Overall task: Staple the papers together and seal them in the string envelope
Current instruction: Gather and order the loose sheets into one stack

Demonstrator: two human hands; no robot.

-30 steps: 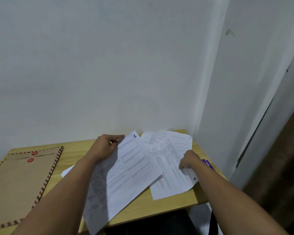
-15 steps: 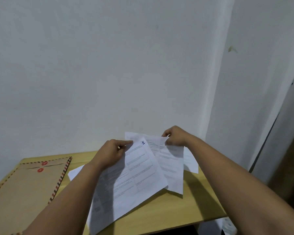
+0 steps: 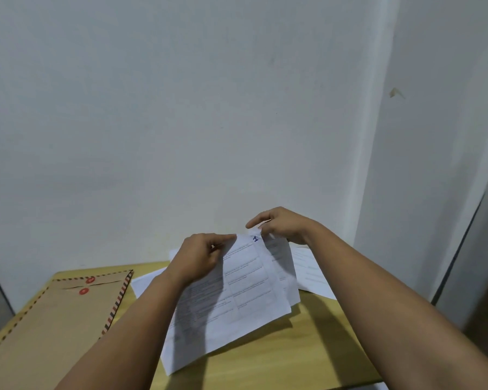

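I hold printed white papers [image 3: 237,299] lifted a little above the wooden table [image 3: 288,361]. My left hand [image 3: 200,257] pinches the top edge of the front sheet, which has a blue "1" at its corner. My right hand [image 3: 282,225] grips the top right corner, where a second sheet sits just behind the first. Another sheet [image 3: 310,273] lies flat on the table to the right. The brown string envelope [image 3: 54,313], with striped edges and two red button discs, lies flat at the left. No stapler is visible.
A white wall stands directly behind the table and a wall corner rises at the right. A further white sheet [image 3: 144,282] pokes out under my left forearm. A dark gap and door edge [image 3: 462,235] lie to the far right.
My right hand has picked a sheet off the table's right side, lifted it and brought it left behind the sheet in my left hand. The view has shifted to the right.
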